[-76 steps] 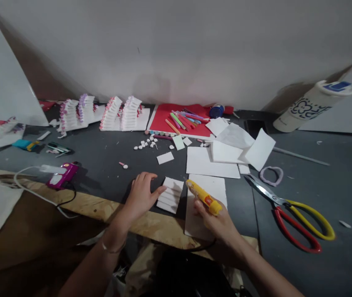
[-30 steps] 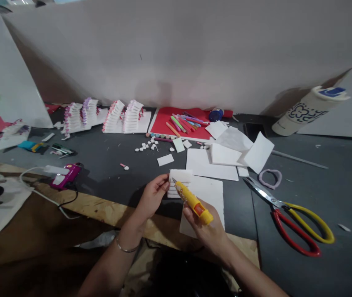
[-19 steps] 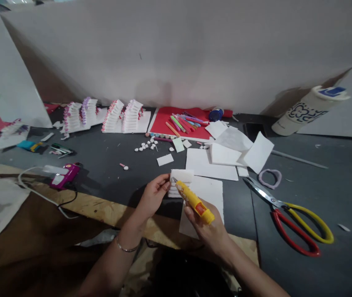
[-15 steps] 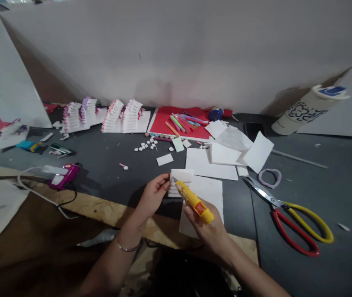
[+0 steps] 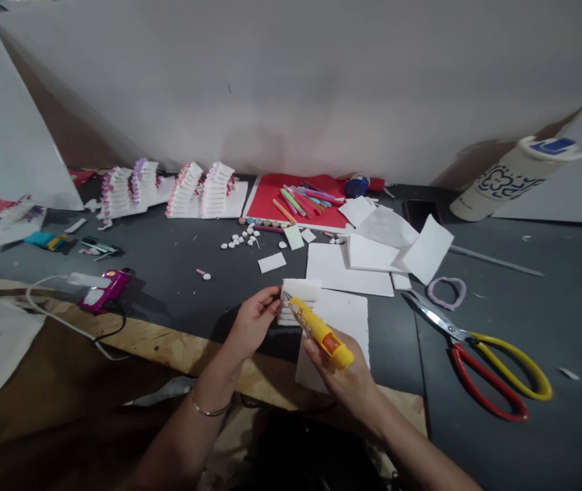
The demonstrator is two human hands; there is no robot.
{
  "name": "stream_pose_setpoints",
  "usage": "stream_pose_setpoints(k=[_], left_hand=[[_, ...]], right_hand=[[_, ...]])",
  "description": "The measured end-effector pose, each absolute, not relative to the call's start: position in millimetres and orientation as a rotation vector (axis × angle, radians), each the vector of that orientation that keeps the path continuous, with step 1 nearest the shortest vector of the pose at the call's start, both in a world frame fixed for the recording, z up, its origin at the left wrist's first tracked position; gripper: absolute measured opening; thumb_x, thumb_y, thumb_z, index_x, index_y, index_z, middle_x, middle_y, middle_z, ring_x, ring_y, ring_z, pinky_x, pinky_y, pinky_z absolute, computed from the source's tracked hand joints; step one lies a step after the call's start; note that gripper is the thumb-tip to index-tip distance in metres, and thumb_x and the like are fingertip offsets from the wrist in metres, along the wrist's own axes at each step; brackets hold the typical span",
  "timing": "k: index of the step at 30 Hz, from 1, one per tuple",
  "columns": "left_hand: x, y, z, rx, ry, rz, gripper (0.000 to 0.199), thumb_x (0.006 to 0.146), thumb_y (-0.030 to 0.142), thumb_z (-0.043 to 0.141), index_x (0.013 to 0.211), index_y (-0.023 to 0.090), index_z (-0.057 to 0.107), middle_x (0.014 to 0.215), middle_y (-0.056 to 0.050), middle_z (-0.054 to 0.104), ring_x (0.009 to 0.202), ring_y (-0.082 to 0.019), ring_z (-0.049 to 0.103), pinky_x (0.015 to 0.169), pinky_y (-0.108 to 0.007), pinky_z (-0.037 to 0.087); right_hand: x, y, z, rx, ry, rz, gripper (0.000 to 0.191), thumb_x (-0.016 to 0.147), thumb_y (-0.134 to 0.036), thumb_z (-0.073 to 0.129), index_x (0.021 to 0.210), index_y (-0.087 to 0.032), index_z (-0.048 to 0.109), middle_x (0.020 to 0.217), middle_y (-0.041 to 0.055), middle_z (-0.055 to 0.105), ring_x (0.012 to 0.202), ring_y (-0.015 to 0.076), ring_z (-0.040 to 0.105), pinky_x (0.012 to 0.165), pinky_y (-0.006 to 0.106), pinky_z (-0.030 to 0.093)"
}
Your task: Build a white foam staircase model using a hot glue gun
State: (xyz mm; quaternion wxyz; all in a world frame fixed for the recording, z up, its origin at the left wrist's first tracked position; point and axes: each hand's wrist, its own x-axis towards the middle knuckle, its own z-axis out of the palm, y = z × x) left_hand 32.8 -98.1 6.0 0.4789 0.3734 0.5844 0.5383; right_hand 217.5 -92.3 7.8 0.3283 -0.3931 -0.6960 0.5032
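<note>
A yellow glue gun (image 5: 321, 332) is gripped in my right hand (image 5: 349, 375), its metal tip pointing up and left. The tip is at the left part of a small stepped stack of white paper strips (image 5: 301, 292). My left hand (image 5: 256, 320) pinches the left edge of that stack between thumb and fingers. Under my right hand lies a white sheet (image 5: 349, 314), partly hidden by the hand and the glue gun.
Large scissors (image 5: 457, 334) lie at the right, near a bottle (image 5: 510, 177). Pens (image 5: 311, 201) rest on red sheets in the middle back. Stepped paper pieces (image 5: 216, 194) stand at the back left, and a purple power strip (image 5: 106, 290) is at the left.
</note>
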Motion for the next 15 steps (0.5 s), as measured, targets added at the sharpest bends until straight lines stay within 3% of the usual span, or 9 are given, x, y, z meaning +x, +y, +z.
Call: stream_pose_setpoints(k=[15], left_hand=[[31.6,-99.0,8.4,0.926,1.44,1.323,0.037,0.079,0.04,0.072,0.108,0.016,0.072,0.106,-0.01,0.074,0.099,-0.023,0.065,0.09,-0.032,0.052]], right_hand=[[218.5,-92.1,5.7,-1.046,-1.811,1.297,0.032,0.092,-0.046,0.055,0.071,-0.021,0.053,0.061,-0.0011,0.056,0.054,0.0135,0.047,0.052,0.025,0.038]])
